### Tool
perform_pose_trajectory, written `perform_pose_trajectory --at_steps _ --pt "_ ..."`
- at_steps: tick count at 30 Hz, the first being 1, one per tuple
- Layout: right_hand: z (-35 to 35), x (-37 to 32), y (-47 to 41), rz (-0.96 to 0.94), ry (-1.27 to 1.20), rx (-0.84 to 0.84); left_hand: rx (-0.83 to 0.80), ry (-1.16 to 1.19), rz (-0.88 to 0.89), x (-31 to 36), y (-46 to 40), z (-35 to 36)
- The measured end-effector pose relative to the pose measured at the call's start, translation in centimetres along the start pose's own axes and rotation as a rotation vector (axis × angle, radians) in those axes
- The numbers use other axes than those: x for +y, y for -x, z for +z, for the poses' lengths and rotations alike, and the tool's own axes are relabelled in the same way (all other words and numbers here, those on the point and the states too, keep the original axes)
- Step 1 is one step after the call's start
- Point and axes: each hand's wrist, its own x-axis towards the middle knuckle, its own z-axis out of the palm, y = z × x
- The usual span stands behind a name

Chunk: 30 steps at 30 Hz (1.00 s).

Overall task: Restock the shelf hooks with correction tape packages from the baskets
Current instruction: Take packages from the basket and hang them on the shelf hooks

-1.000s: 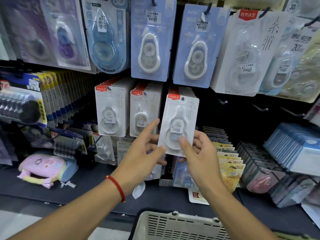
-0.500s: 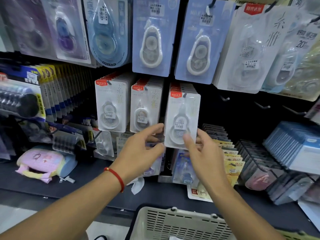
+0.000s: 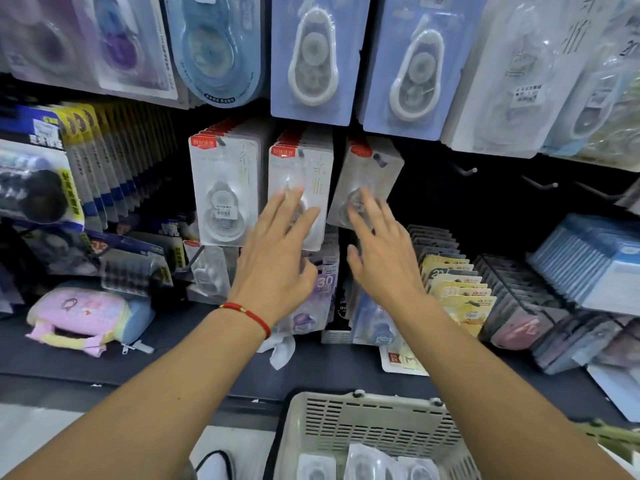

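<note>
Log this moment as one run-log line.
stage: package hung | left hand: open, fingers over middle stack | right hand: open, at tilted package | basket: packages left

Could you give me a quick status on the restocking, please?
Both hands open: left hand, right hand. Correction tape package on hook, tilted, right fingertips over it. More packages in basket. Nothing blocking.

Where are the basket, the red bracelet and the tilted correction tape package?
basket [image 3: 363, 415]: head view, on its slotted back wall.
red bracelet [image 3: 247, 312]: head view, on the cord across the wrist.
tilted correction tape package [image 3: 375, 164]: head view, on its upper card.
</note>
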Motion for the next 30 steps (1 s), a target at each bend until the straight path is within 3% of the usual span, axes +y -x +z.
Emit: perform_pose_trajectory --at_steps 11,16,20,24,27,30 --pt "1.6 2.7 -6.8 0.068 -0.001 -0.194 0.005 -0.049 0.024 -0.6 -0.2 0.5" --pt "0.9 3.3 -5.0 0.033 -0.001 -0.148 -0.011 -0.072 0.032 -0.4 0.0 0.2" --pt "0.0 5.1 0.9 -0.017 -0.167 -0.068 -0.029 -0.059 0.104 0.9 1.3 -0.1" --pt "-0.4 7.5 9.3 -0.026 -0.330 -0.008 -0.229 0.007 0.229 2.5 5.7 1.8" --pt "1.4 9.2 15.3 0.019 -0.367 -0.233 -0.472 0.082 0.219 3.4 10.8 5.3" --pt "5.0 9.8 21.0 0.093 -0.343 -0.578 -0.721 0.087 0.089 3.8 16.4 9.7"
